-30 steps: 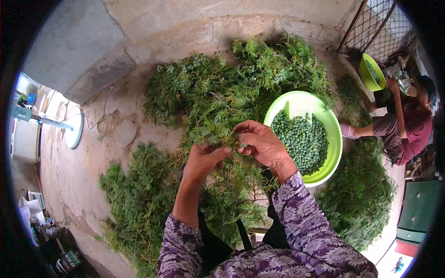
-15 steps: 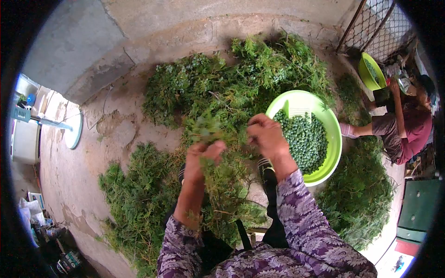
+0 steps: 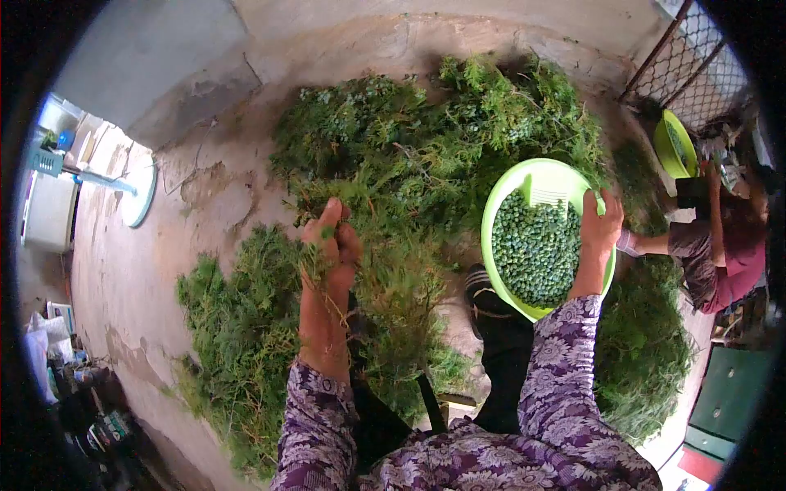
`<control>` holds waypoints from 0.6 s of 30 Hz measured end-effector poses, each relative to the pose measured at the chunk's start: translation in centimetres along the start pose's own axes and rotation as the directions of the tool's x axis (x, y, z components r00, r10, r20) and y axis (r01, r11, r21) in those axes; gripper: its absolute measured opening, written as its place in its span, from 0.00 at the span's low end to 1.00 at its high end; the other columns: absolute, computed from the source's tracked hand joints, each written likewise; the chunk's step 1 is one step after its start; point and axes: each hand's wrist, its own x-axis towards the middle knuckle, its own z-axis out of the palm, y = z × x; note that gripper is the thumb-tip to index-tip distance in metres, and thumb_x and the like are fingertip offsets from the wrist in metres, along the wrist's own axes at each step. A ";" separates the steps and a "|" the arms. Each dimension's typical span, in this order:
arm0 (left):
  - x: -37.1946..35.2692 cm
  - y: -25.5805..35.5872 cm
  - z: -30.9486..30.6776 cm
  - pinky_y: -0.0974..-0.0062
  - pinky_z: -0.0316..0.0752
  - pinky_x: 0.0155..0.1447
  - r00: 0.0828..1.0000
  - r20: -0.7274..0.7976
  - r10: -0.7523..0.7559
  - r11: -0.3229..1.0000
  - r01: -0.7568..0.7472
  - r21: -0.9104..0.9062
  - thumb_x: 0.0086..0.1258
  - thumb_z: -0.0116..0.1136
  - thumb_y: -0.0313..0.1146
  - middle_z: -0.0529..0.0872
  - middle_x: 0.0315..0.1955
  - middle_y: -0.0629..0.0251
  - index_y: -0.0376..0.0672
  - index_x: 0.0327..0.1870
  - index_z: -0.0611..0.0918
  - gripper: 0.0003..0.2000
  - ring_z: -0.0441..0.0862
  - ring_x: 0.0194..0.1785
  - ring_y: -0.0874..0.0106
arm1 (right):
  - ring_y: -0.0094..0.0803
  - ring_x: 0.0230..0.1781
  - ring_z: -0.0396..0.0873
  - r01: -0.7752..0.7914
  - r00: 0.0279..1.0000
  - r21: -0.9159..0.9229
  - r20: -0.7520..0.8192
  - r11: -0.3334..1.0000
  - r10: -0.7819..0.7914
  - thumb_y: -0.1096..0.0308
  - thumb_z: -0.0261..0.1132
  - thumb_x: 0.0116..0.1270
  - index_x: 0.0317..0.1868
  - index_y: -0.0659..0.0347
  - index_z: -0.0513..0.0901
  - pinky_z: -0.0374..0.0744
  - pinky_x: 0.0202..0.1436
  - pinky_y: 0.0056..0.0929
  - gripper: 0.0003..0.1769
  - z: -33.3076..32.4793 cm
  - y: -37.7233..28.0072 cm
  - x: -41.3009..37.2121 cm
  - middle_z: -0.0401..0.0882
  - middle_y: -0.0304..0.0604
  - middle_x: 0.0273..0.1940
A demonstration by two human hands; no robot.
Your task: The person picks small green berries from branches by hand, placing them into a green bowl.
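My left hand [image 3: 332, 245] is closed around a leafy evergreen sprig [image 3: 315, 266], held above the branches between my legs. Its thumb points up and bits of foliage stick out around the fist. My right hand [image 3: 602, 225] is at the right side of a lime-green basin [image 3: 494, 254], its fingers bent by the rim. Something green shows between those fingers, too small to name. Many small round green cones [image 3: 532, 254] fill much of the basin, below a ribbed panel at its far side.
Cut evergreen branches [image 3: 368, 147] lie heaped by the wall, with more piles at left [image 3: 246, 327] and right [image 3: 643, 352]. A seated person [image 3: 720, 254] works at right near another green basin [image 3: 675, 143]. A pedestal fan [image 3: 139, 192] stands at left.
My right hand has moved right, from near the left hand to the basin's right side. My left hand has shifted slightly left and up, still gripping foliage. The whole view has shifted a little.
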 end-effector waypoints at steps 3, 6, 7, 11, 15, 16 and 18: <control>0.5 0.8 -0.3 0.77 0.55 0.17 0.990 -0.046 -0.131 0.987 0.126 -0.101 0.60 0.58 0.38 0.71 0.13 0.72 0.42 0.29 0.76 0.09 0.63 0.15 0.77 | 0.44 0.51 0.71 -0.202 0.937 0.309 0.336 0.929 0.092 0.57 0.61 0.56 0.47 0.63 0.77 0.67 0.55 0.36 0.22 -0.6 -1.5 0.1 0.77 0.53 0.42; 0.6 0.9 0.2 0.77 0.59 0.19 0.963 -0.261 0.065 0.997 -0.071 -0.012 0.60 0.59 0.39 0.72 0.14 0.73 0.44 0.30 0.76 0.09 0.66 0.17 0.77 | 0.32 0.47 0.74 -0.559 0.662 0.497 0.749 0.664 -0.004 0.62 0.60 0.57 0.48 0.67 0.75 0.69 0.51 0.27 0.21 -2.0 -5.4 -0.3 0.77 0.48 0.44; 1.8 0.4 -1.1 0.76 0.61 0.20 0.967 -0.253 -0.017 0.996 -0.006 -0.090 0.60 0.59 0.39 0.74 0.18 0.72 0.43 0.34 0.77 0.10 0.68 0.18 0.77 | 0.28 0.46 0.73 -0.612 0.584 0.532 0.803 0.585 -0.119 0.64 0.60 0.58 0.48 0.69 0.75 0.69 0.50 0.24 0.20 -2.3 -6.5 -0.6 0.78 0.45 0.42; 2.4 -1.0 -3.1 0.70 0.54 0.20 0.999 -0.044 0.025 0.990 -0.031 -0.135 0.63 0.53 0.41 0.73 0.16 0.74 0.43 0.40 0.76 0.12 0.60 0.13 0.78 | 0.26 0.42 0.74 -0.560 0.331 0.517 0.856 0.647 -0.397 0.65 0.64 0.54 0.49 0.68 0.74 0.71 0.50 0.24 0.23 -3.5 -10.1 -1.9 0.77 0.40 0.41; 6.7 -4.4 -8.2 0.71 0.55 0.20 0.942 0.064 0.329 0.839 -0.322 0.437 0.63 0.54 0.42 0.73 0.17 0.75 0.45 0.42 0.76 0.13 0.59 0.13 0.78 | 0.28 0.43 0.74 -0.670 0.125 0.487 0.818 0.560 -0.562 0.63 0.66 0.52 0.52 0.67 0.71 0.71 0.51 0.26 0.28 -5.1 -12.9 -3.1 0.76 0.43 0.44; 5.9 -3.7 -6.5 0.72 0.55 0.20 0.986 -0.029 0.163 0.973 -0.156 0.171 0.63 0.54 0.42 0.72 0.17 0.74 0.45 0.41 0.76 0.12 0.60 0.13 0.78 | 0.29 0.44 0.74 -0.682 0.096 0.514 0.769 0.521 -0.632 0.62 0.67 0.51 0.54 0.66 0.70 0.71 0.51 0.26 0.30 -5.0 -13.3 -3.9 0.76 0.45 0.45; 4.8 -3.3 -4.8 0.72 0.55 0.20 0.997 -0.067 -0.026 0.992 0.018 -0.121 0.63 0.55 0.42 0.72 0.17 0.74 0.45 0.41 0.76 0.12 0.61 0.13 0.77 | 0.31 0.44 0.74 -0.695 0.069 0.537 0.712 0.478 -0.698 0.61 0.68 0.50 0.55 0.66 0.69 0.72 0.51 0.27 0.33 -5.0 -14.2 -5.2 0.76 0.46 0.45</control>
